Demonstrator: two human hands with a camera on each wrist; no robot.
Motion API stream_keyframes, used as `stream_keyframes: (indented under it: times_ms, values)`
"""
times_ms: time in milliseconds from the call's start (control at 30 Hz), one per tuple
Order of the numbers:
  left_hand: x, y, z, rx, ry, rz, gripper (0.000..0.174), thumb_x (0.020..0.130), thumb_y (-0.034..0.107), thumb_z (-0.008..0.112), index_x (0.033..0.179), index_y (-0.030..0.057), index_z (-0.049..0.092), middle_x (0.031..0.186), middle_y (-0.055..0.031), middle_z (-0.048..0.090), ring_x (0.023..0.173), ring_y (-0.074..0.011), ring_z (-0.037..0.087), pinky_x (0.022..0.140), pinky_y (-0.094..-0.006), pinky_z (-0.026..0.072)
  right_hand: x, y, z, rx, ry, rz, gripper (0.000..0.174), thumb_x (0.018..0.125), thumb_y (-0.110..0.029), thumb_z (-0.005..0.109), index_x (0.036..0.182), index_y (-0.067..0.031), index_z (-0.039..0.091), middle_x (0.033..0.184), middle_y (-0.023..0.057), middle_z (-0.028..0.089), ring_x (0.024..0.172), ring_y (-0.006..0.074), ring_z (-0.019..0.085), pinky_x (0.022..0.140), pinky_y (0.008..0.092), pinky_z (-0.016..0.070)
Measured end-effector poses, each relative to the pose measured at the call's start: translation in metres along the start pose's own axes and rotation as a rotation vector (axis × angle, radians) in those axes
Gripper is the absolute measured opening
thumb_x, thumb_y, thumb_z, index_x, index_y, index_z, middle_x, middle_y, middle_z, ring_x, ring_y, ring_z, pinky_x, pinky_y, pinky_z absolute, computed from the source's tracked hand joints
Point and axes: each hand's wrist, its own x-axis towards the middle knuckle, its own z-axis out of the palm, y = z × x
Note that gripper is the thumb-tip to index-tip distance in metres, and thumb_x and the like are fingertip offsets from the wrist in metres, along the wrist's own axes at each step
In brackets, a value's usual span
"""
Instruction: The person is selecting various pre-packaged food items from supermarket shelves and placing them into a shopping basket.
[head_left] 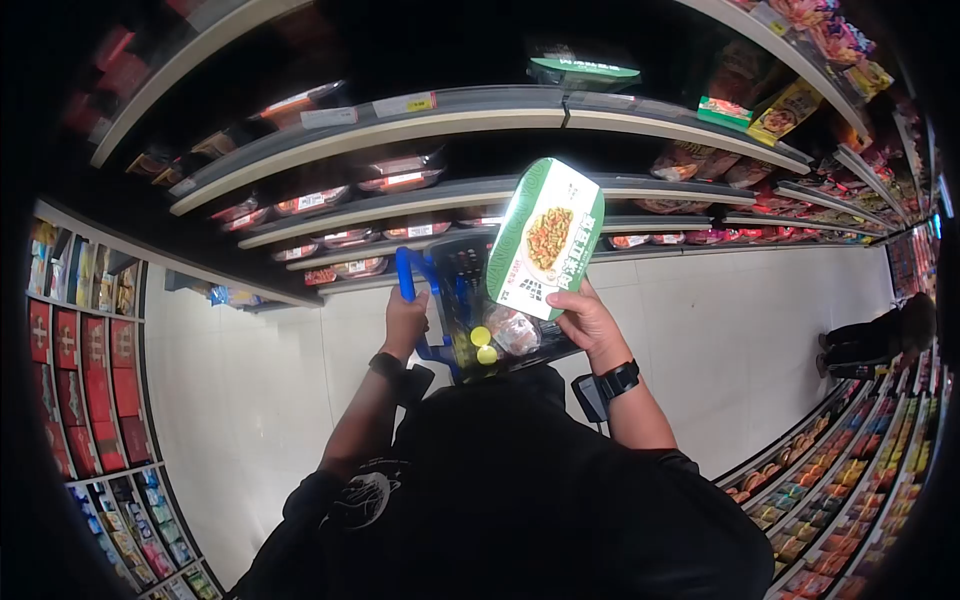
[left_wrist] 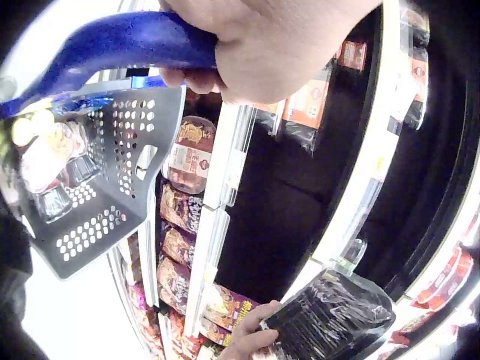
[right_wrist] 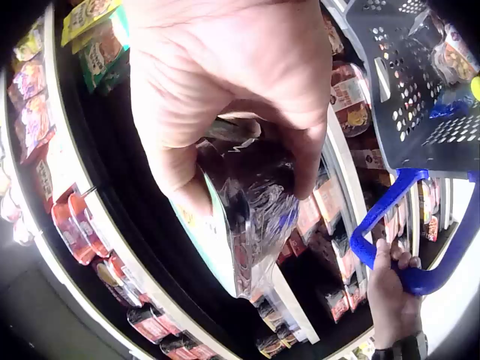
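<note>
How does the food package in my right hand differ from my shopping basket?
The food package has a green-and-white printed cover; the shopping basket is dark grey with a blue handle. The package shows clear film; the basket's wall has rows of holes. Both are held: the package in your right hand, the basket in your left hand.

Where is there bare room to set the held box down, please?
The dark shelf looks bare between the orange-labelled trays and yellow packets; pale floor looks clear between the red boxes and blue handle. Purple packets crowd their shelf.
</note>
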Motion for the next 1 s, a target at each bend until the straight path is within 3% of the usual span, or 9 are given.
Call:
stream_keyframes:
  times_ms: [200, 500, 533, 633, 667, 733, 767, 833, 1000]
  values:
    - [-0.005, -0.004, -0.007, 0.000, 0.015, 0.011, 0.027, 0.093, 0.017, 0.066, 0.100, 0.0006, 0.047, 0.066, -0.0046, 0.051, 0.045, -0.0144, 0.052, 0.040, -0.0311, 0.0429, 0.000, -0.006, 0.035, -0.069, -0.054, -0.018, 0.072, 0.077, 0.008, 0.069, 0.141, 0.0004, 0.037, 0.136, 0.0153, 0.054, 0.124, 0.0268, 0.056, 0.106, 0.0398, 0.0449]
    - [0.000, -0.010, -0.019, 0.033, -0.016, 0.007, 0.027, 0.093, 0.017, 0.067, 0.105, 0.0019, 0.049, 0.063, -0.0040, 0.051, 0.041, -0.0150, 0.050, 0.040, -0.0323, 0.0416, 0.006, -0.009, 0.072, -0.050, -0.096, -0.026, 0.066, 0.078, 0.010, 0.068, 0.138, -0.0013, 0.043, 0.133, 0.0132, 0.058, 0.123, 0.0250, 0.057, 0.108, 0.0400, 0.0444]
    - [-0.008, 0.003, -0.023, 0.138, -0.020, -0.058, 0.036, 0.090, 0.020, 0.070, 0.114, 0.0013, 0.050, 0.078, -0.0100, 0.059, 0.060, -0.0195, 0.061, 0.055, -0.0350, 0.0500, 0.007, -0.008, 0.075, -0.052, -0.096, -0.029, 0.065, 0.078, 0.010, 0.068, 0.138, -0.0013, 0.043, 0.133, 0.0133, 0.058, 0.123, 0.0251, 0.057, 0.107, 0.0401, 0.0444]
    - [-0.031, 0.020, -0.026, 0.755, 0.488, 0.807, 0.049, 0.088, 0.024, 0.073, 0.125, 0.0011, 0.050, 0.104, -0.0163, 0.060, 0.092, -0.0247, 0.063, 0.080, -0.0389, 0.0511, 0.011, -0.004, 0.087, -0.055, -0.080, -0.050, 0.066, 0.080, 0.008, 0.068, 0.139, -0.0012, 0.042, 0.134, 0.0136, 0.057, 0.125, 0.0258, 0.056, 0.108, 0.0410, 0.0437]
    - [-0.035, 0.029, -0.028, 0.539, 0.283, 0.678, 0.056, 0.088, 0.025, 0.073, 0.132, 0.0002, 0.048, 0.128, -0.0189, 0.053, 0.120, -0.0276, 0.052, 0.099, -0.0406, 0.0423, 0.013, -0.001, 0.093, -0.061, -0.077, -0.062, 0.066, 0.080, 0.006, 0.069, 0.140, -0.0007, 0.042, 0.135, 0.0134, 0.056, 0.126, 0.0260, 0.055, 0.109, 0.0411, 0.0427]
    - [-0.045, 0.059, -0.028, 0.091, -0.190, 0.624, 0.057, 0.097, 0.022, 0.063, 0.143, 0.0014, 0.036, 0.133, -0.0146, 0.051, 0.123, -0.0237, 0.052, 0.104, -0.0397, 0.0407, 0.016, 0.003, 0.098, -0.089, -0.062, -0.064, 0.067, 0.081, 0.003, 0.070, 0.141, -0.0008, 0.040, 0.137, 0.0127, 0.055, 0.128, 0.0261, 0.054, 0.111, 0.0410, 0.0410]
    - [-0.054, 0.077, -0.027, -0.322, -0.495, 0.432, 0.065, 0.099, 0.017, 0.058, 0.151, 0.0021, 0.021, 0.141, -0.0150, 0.047, 0.131, -0.0232, 0.046, 0.110, -0.0387, 0.0365, 0.019, 0.006, 0.102, -0.106, -0.069, -0.071, 0.070, 0.081, 0.005, 0.070, 0.142, -0.0023, 0.036, 0.137, 0.0128, 0.053, 0.127, 0.0261, 0.054, 0.109, 0.0412, 0.0424]
    - [-0.068, 0.104, -0.018, -0.703, -0.608, 0.391, 0.068, 0.100, 0.013, 0.055, 0.152, 0.0027, 0.013, 0.144, -0.0128, 0.045, 0.133, -0.0218, 0.045, 0.110, -0.0368, 0.0363, 0.025, 0.017, 0.112, -0.149, -0.086, -0.072, 0.077, 0.081, 0.008, 0.069, 0.144, -0.0053, 0.028, 0.137, 0.0129, 0.051, 0.126, 0.0259, 0.054, 0.106, 0.0417, 0.0452]
    - [-0.076, 0.111, -0.009, -0.835, -0.365, 0.320, 0.053, 0.097, 0.008, 0.060, 0.143, 0.0017, 0.036, 0.132, -0.0085, 0.053, 0.121, -0.0153, 0.053, 0.100, -0.0304, 0.0459, 0.019, 0.029, 0.119, -0.417, -0.134, 0.044, 0.083, 0.081, 0.001, 0.076, 0.144, -0.0049, 0.023, 0.142, 0.0146, 0.044, 0.131, 0.0262, 0.048, 0.108, 0.0396, 0.0438]
